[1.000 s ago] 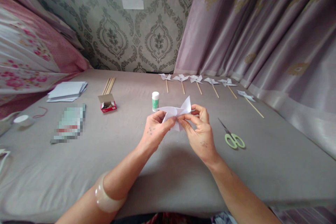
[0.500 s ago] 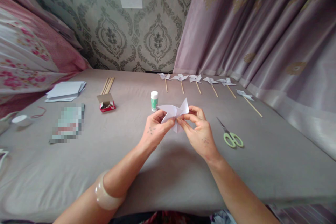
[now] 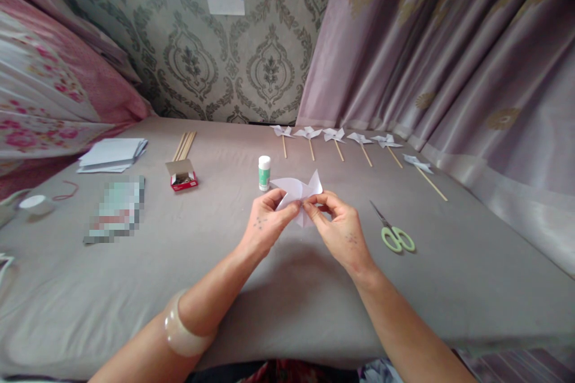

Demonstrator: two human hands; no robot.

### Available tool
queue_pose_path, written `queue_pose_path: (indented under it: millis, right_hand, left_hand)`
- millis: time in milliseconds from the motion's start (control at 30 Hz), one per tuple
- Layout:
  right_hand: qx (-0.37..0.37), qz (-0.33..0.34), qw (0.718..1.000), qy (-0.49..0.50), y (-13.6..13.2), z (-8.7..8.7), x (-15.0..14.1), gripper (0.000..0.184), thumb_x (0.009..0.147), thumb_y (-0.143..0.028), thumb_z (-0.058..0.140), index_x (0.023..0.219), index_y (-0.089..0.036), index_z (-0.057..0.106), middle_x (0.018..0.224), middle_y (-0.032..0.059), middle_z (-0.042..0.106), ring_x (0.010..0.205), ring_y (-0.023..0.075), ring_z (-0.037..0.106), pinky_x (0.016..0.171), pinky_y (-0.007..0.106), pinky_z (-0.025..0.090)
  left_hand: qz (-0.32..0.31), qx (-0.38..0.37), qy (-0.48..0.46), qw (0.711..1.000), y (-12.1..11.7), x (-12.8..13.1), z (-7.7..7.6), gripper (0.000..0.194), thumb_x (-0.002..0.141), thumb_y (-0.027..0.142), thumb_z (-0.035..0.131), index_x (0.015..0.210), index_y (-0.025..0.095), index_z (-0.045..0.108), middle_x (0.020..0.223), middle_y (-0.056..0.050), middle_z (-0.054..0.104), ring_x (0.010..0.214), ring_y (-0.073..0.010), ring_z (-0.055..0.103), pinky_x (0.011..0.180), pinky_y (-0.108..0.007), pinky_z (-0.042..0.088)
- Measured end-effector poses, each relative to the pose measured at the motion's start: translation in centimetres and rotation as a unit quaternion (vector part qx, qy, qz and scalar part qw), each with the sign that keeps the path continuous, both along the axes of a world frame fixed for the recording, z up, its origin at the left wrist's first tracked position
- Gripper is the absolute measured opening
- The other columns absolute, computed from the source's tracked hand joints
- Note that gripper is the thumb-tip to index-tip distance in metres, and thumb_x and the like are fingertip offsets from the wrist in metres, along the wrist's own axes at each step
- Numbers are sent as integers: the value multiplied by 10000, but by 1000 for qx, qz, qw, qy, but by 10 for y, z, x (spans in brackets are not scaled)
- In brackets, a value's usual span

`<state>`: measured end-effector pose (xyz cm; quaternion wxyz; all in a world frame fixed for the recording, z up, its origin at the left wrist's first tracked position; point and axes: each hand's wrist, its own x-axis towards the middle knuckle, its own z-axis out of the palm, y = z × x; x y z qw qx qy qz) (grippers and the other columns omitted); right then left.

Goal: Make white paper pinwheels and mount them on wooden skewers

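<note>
A white paper pinwheel (image 3: 294, 188) is held up between my two hands above the middle of the table, its folded blades pointing outward. My left hand (image 3: 266, 218) grips it from the left, thumb near the centre. From the right, my right hand (image 3: 341, 227) pinches close to the same centre with thumb and fingers. Whether a small pin sits between the fingertips I cannot tell. Just behind my left hand stands a glue stick (image 3: 265, 173) with a white cap. Scissors (image 3: 393, 232) with green handles lie to the right of my right hand.
Several pinwheels on sticks (image 3: 335, 136) lie in a row at the back right. Wooden sticks (image 3: 184, 146) lie behind an open red box (image 3: 184, 182) of small metal pieces. On the left are stacked paper (image 3: 112, 154), a blurred packet (image 3: 117, 210) and a white round object (image 3: 36, 205).
My right hand's fingers have curled in closer to the pinwheel's centre. The left hand and the pinwheel have barely moved.
</note>
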<state>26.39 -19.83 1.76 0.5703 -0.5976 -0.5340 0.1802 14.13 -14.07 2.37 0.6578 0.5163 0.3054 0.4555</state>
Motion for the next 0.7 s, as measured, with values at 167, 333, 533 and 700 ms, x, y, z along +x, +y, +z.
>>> queue_pose_path:
  millis: [167,333,533,700]
  right_hand:
    - [-20,-3,997,76,1,-2,-2,142,769,-330,650,798,-191,651,804,27,672,772,163,603,747,302,465]
    - [19,-5,988,154,1,-1,-6,399,714,-312,705,1076,-209,572,830,18,681,747,160,626,694,296,491]
    - [21,-24,986,165,2,0,-7,680,701,-326,724,1294,-189,422,839,34,691,762,178,633,732,336,503]
    - [9,-22,983,183,2,-3,-3,640,682,-340,740,1245,-172,485,896,56,699,800,186,633,764,340,499]
  left_hand:
    - [-4,-1,-9,1000,0,0,-2,188,603,263,715,746,143,693,650,17,621,579,-92,501,555,-211,389]
    - [-6,-16,-21,1000,0,1,-2,199,599,266,727,744,136,689,674,8,638,581,-91,503,552,-209,388]
    - [-22,-9,-19,1000,0,0,-2,189,602,278,735,688,128,659,640,3,623,585,-97,508,575,-220,394]
    - [-40,-21,-30,999,1,-1,-3,257,576,290,778,744,123,679,683,-14,659,642,-117,553,629,-232,422]
